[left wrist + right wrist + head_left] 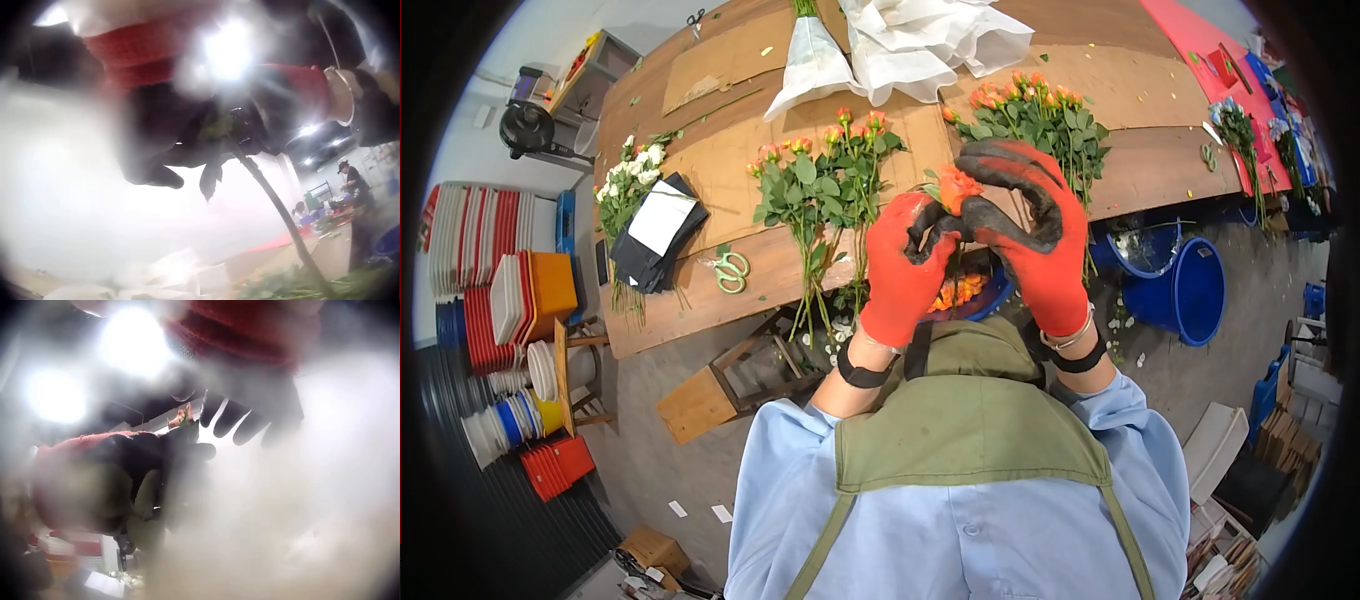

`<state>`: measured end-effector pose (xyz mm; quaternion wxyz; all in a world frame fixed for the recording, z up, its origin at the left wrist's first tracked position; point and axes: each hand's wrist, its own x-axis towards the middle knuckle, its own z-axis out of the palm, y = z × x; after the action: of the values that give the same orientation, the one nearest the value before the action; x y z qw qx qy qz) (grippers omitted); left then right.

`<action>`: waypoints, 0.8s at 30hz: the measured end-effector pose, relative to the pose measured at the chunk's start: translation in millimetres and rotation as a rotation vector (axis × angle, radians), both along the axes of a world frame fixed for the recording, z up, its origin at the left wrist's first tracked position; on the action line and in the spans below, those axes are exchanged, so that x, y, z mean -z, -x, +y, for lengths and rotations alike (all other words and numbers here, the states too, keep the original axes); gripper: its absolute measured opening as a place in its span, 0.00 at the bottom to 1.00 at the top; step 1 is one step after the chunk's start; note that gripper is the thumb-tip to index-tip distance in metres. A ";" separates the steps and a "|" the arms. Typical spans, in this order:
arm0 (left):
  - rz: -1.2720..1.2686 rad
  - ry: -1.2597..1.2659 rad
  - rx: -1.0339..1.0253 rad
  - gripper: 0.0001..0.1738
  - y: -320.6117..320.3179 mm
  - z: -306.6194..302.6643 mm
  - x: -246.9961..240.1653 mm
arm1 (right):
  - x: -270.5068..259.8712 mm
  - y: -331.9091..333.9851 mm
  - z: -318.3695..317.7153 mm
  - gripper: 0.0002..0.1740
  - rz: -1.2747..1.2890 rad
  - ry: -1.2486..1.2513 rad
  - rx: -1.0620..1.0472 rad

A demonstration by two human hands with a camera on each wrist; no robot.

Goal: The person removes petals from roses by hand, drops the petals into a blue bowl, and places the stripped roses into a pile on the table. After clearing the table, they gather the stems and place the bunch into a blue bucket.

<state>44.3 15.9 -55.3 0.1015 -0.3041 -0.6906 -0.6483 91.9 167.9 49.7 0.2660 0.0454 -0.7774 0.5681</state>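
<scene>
An orange rose [957, 187] is held up between both hands, in front of the table's near edge. My left hand [903, 262], in a red glove with black-coated fingers, grips it just below the bloom. My right hand [1040, 230], gloved the same way, arches its fingers over the bloom, with the thumb at its lower side. In the left wrist view the rose's bare stem [281, 212] slants down, and a leaf [211, 181] hangs near the fingers. Glare blurs the right wrist view, where orange petals [181, 417] show between the gloves.
Bunches of orange roses [825, 185] and more orange roses [1040, 125] lie on the cardboard-covered table [690, 325]. White roses [628, 172], green-handled scissors [731, 272] and white wrapping paper [930, 50] lie there too. Blue buckets [1175, 290] and a wooden stool [700, 405] stand on the floor.
</scene>
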 end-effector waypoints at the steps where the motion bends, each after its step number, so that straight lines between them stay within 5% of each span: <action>1: 0.000 0.000 0.000 0.26 -1.8 1.5 -0.3 | 4.8 -0.3 -1.7 0.24 0.005 0.004 0.043; 6: -0.442 -0.100 -0.012 0.23 -10.0 2.6 -16.9 | 14.7 -1.3 -7.1 0.19 0.034 0.048 0.105; 9: -0.530 -0.174 -0.165 0.22 -18.4 7.1 -1.8 | 16.4 -4.1 -13.4 0.15 0.046 0.258 0.074; 11: -0.656 -0.231 -0.106 0.22 -23.8 3.3 -18.9 | 19.5 -6.1 -13.1 0.10 -0.109 0.689 0.137; 12: -0.780 -0.290 -0.047 0.23 -23.6 1.2 -29.9 | 19.8 -4.8 -10.2 0.10 -0.108 0.689 0.132; 15: -0.809 -0.228 -0.041 0.22 -15.8 -7.5 -30.1 | 23.2 -4.5 8.1 0.15 0.116 0.618 -0.103; 17: -0.721 -0.268 -0.046 0.23 -9.1 -10.5 -23.3 | 28.8 -10.5 22.2 0.19 0.150 0.162 -0.292; 19: -0.636 -0.304 -0.041 0.25 -2.1 -11.1 -21.2 | 31.9 -12.7 20.9 0.21 0.110 0.218 -0.295; 21: -0.685 -0.355 -0.283 0.23 4.4 -11.8 -22.9 | 46.5 -12.6 13.8 0.28 -0.221 0.432 -0.246; 23: -0.663 -0.360 -0.235 0.24 11.1 -16.1 -50.7 | 63.1 -13.2 -4.3 0.38 -0.469 0.494 -0.344; 24: -0.689 -0.496 -0.373 0.23 19.2 -15.4 -52.4 | 82.5 -12.7 -10.4 0.42 -0.477 0.443 -0.396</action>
<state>25.1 0.5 -2.9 0.0508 0.0922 -0.5510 -0.8279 104.7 157.5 -32.8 -0.0341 0.0025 -0.6520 0.7575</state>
